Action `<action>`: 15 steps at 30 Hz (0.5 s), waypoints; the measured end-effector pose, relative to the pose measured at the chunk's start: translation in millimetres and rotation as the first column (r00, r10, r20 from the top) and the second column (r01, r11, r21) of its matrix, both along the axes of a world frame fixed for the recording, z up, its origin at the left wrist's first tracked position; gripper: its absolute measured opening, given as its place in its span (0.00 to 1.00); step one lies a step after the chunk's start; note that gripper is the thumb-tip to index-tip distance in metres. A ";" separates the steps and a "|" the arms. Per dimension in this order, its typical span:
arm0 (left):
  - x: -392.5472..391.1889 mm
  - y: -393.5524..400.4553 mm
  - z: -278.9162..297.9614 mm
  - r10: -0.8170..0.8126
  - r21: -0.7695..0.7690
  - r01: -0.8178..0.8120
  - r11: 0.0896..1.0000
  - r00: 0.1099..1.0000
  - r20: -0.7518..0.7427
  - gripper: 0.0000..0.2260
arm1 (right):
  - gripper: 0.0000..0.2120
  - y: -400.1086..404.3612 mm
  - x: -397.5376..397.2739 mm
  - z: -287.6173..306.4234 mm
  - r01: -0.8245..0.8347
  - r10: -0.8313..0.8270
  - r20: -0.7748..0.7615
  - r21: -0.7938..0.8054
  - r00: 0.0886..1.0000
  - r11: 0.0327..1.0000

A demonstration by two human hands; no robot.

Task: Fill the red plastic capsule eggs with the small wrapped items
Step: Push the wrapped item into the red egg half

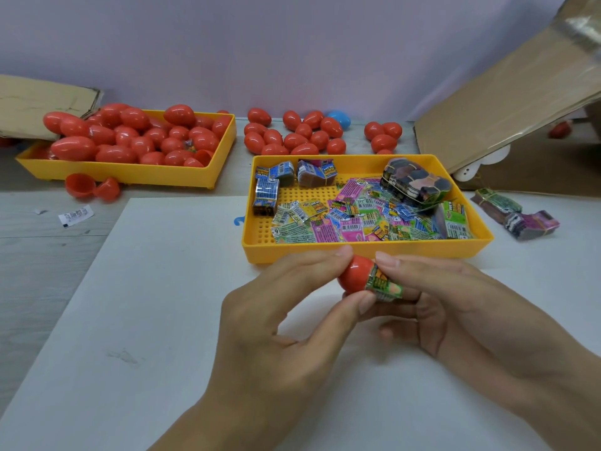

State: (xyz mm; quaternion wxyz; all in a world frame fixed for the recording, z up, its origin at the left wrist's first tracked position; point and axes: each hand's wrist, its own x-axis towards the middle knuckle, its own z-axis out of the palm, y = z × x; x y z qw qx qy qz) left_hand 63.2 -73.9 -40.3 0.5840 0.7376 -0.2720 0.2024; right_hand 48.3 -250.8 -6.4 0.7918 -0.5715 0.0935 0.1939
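My left hand [286, 320] pinches a red egg half [354, 273] between thumb and forefinger, just in front of the near yellow tray [357, 252]. A green wrapped item [383, 283] sticks out of the half's open end, and my right hand [455, 307] pinches that item. The tray holds several loose colourful wrapped items [351, 219] and banded bundles [416, 183]. A second yellow tray [130, 175] at the back left is heaped with red eggs [136, 138].
Loose red eggs [292, 135] and one blue egg [340, 118] lie behind the near tray. Two open red halves [92, 187] sit before the left tray. More bundles [517, 216] lie at right, beneath a tilted cardboard sheet [507, 102]. A white board [146, 304] covers the table.
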 end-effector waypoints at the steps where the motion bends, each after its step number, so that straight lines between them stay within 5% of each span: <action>1: 0.1 -0.3 0.1 -0.004 -0.004 0.004 1.000 1.000 -0.012 0.14 | 0.20 -0.3 0.3 0.0 -0.001 0.001 0.000 0.003 1.000 1.000; 11: 3.5 1.1 -0.6 -0.141 -0.153 0.102 0.983 0.952 -0.270 0.15 | 0.17 1.7 1.6 -1.7 -0.002 0.002 0.005 0.020 1.000 1.000; 15: 4.6 1.4 -4.3 -0.130 -0.143 0.103 0.984 0.972 -0.195 0.19 | 0.19 6.3 -0.1 -2.7 0.035 -0.033 0.063 -0.022 0.997 0.999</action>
